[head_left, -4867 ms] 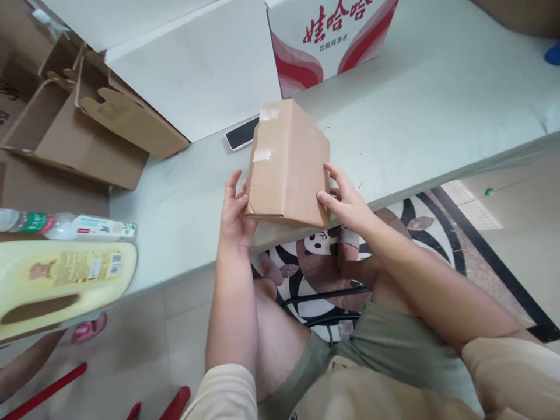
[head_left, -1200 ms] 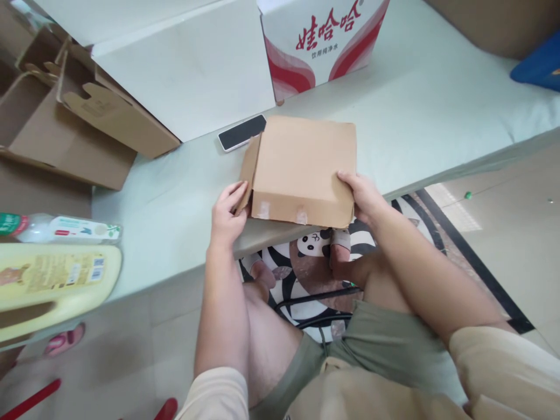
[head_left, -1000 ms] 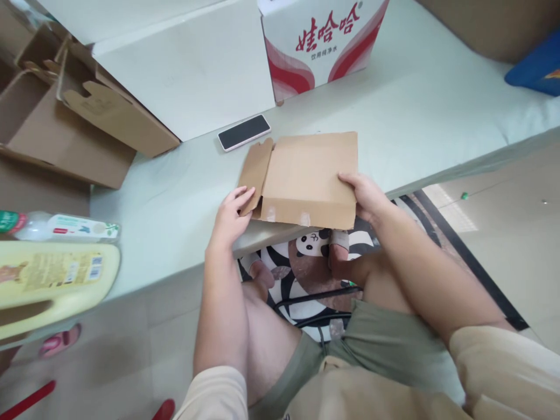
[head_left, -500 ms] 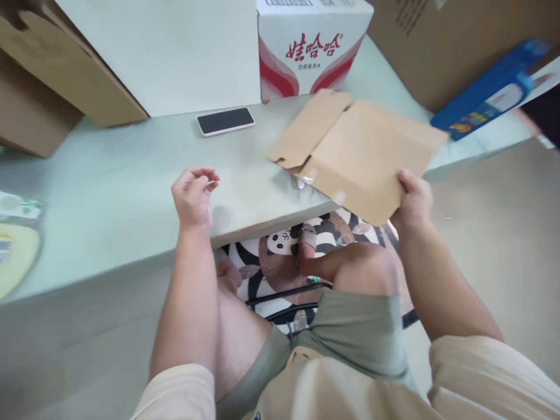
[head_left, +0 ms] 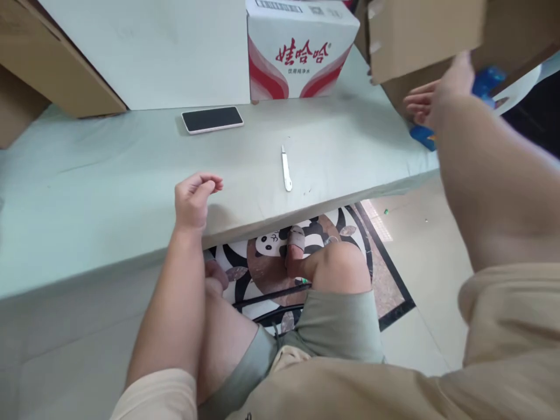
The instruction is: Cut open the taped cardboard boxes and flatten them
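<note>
Over the table my left hand [head_left: 192, 199] hovers with its fingers curled and thumb against them. Anything inside the curl is hidden. At the upper right my right hand [head_left: 446, 90] reaches out with fingers extended, just below a brown cardboard box [head_left: 426, 41]. The thumb side overlaps the box's lower edge, and no finger is seen wrapped around it. A slim white craft knife [head_left: 286, 169] lies on the table between my hands. Behind it to the left rests a phone [head_left: 212, 119], dark screen up.
A white-and-red carton [head_left: 301, 58] and a large white box [head_left: 153, 52] stand along the back of the pale green table [head_left: 109, 192]. Brown boxes [head_left: 65, 58] are at the left. A blue object [head_left: 423, 137] lies partly behind my right arm.
My right hand has swung up and to the right, and the cardboard has moved there from above the table. The craft knife is now uncovered. My left hand stays nearly still.
</note>
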`<state>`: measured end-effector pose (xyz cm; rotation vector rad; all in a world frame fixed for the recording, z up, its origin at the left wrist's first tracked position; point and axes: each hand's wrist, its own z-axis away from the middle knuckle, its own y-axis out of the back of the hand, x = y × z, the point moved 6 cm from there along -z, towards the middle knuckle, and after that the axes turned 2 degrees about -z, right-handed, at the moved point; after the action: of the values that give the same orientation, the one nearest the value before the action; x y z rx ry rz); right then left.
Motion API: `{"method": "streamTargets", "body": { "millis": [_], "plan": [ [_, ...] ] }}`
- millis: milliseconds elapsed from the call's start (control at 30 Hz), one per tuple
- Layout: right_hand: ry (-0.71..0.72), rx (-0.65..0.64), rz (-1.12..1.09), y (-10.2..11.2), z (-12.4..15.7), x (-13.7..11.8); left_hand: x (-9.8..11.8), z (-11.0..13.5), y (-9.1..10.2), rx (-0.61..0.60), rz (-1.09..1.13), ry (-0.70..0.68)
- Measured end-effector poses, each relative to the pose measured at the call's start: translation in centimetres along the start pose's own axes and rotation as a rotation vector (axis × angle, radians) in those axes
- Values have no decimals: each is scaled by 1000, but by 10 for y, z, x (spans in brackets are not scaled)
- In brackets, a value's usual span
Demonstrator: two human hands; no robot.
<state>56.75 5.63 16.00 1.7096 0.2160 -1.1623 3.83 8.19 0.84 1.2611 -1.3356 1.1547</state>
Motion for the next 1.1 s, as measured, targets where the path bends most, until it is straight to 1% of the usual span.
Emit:
{"method": "streamTargets", "body": {
  "millis": [33,67,100,133,167,200,233,300,333,367,433,533,633,733,833,900,967,1033,1100],
  "plan": [
    [-174,28,-24,-19,10,2,1,1,0,-11,6,-2],
    [-201,-7,-34,-45,27,-1,1,1,0,-23,12,-8],
    [-162,-75,-1,-73,49,-3,3,2,0,-33,16,-18],
    [-137,-145,28,-100,74,0,4,3,1,-43,20,-27],
    [-126,-183,55,-123,100,8,4,4,3,-47,23,-35],
    [-80,-230,96,-145,124,14,5,5,5,-50,24,-42],
    [45,-305,216,-166,145,16,5,6,6,-54,20,-46],
    [188,-389,387,-199,172,20,6,9,8,-71,2,-49],
    [223,-407,451,-211,178,19,7,11,8,-82,-8,-50],
    [233,-411,493,-221,179,16,8,13,9,-91,-17,-52],
    [222,-402,547,-234,174,4,12,17,13,-100,-26,-59],
    [175,-389,603,-247,160,-13,20,24,21,-108,-19,-76],
    [122,-375,619,-258,150,-26,27,29,29,-126,-7,-91],
    [118,-407,541,-274,149,-38,31,30,38,-108,-8,-81],
    [139,-500,343,-302,158,-55,34,27,47,-107,-41,-66],
    [172,-535,187,-326,164,-76,37,24,56,-102,-70,-62],
    [211,-542,65,-354,167,-104,39,21,69,-82,-91,-55],
    [261,-527,-14,-385,168,-142,39,19,84,-44,-81,-38],
    [332,-476,-39,-415,169,-189,38,17,97,1,-39,-16]
  ]
}}
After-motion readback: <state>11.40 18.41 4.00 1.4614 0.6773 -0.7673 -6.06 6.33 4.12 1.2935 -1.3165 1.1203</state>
